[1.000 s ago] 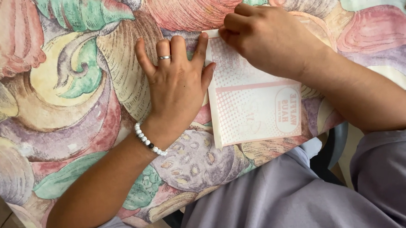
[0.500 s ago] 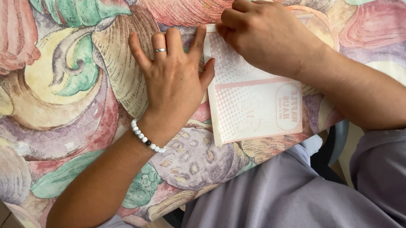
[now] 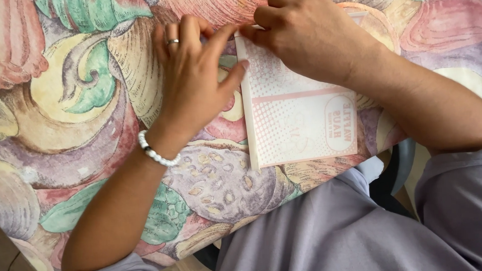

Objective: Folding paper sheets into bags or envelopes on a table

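We take the flat pink-and-white dotted paper packet (image 3: 301,121) as our landmark; it lies on the tabletop (image 3: 58,106), which is covered with a painted pattern of large shells and leaves in pink, green, yellow and purple, and its near edge sits close to the tabletop's near rim, just above our grey-clad lap (image 3: 334,229).

Our right hand (image 3: 313,35) rests over the packet's far end, fingers curled, its grip closed on the packet's far left corner. Our left hand (image 3: 194,77) lies just left of the packet, and its grip is drawn together at that same corner: the fingertips (image 3: 214,35) reach across to meet the right hand's fingertips, while the thumb touches the packet's left edge lower down. We cannot tell whether the left fingers actually pinch the paper or only press on it.

Half a second ago the left hand lay flat and spread on the tabletop beside the packet, thumb along its edge; now the fingers have gathered and swung toward the packet's far corner. The right hand has held its place over the far end. The packet itself has not shifted.

A silver ring (image 3: 172,42) sits on one left finger, and a white bead bracelet (image 3: 156,152) circles the left wrist, both left of the packet.
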